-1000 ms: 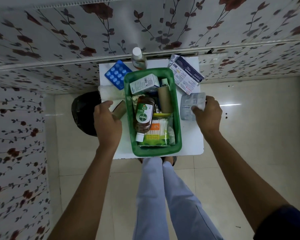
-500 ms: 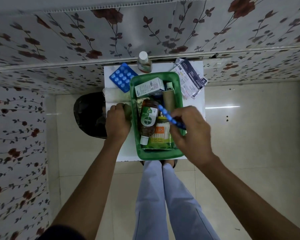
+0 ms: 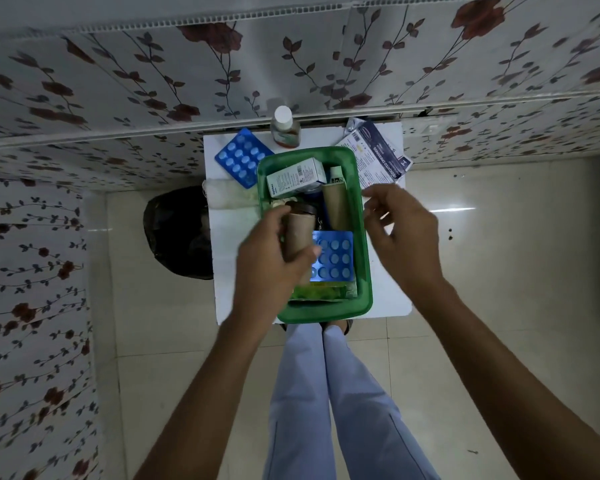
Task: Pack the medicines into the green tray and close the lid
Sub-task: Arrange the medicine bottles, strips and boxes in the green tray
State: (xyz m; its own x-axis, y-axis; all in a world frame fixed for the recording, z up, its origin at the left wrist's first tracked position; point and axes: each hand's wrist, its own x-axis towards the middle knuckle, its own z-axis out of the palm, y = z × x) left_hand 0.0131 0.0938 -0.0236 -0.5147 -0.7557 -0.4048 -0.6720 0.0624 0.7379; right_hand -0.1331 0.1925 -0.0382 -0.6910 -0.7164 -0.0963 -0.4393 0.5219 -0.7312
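Note:
The green tray (image 3: 364, 271) stands on a small white table (image 3: 229, 237). Inside it lie a white medicine box (image 3: 297, 176), a brown roll (image 3: 335, 206), a blue blister pack (image 3: 333, 258) and a green packet (image 3: 319, 292). My left hand (image 3: 274, 265) is over the tray's left half, shut on a second brown roll (image 3: 297, 233). My right hand (image 3: 399, 230) hovers over the tray's right rim with fingers apart and nothing in it. On the table outside the tray are another blue blister pack (image 3: 239, 155), a small bottle with a white cap (image 3: 284, 128) and a dressing packet (image 3: 374, 157).
A white cloth roll (image 3: 229, 197) lies at the table's left edge. A dark bin (image 3: 177, 230) stands on the floor left of the table. The floral wall runs just behind the table. My legs (image 3: 326, 393) are at the table's near edge.
My right hand has laid the blue blister pack flat in the tray and pulled back to the right rim. My left hand has brought a brown roll from the table over the tray.

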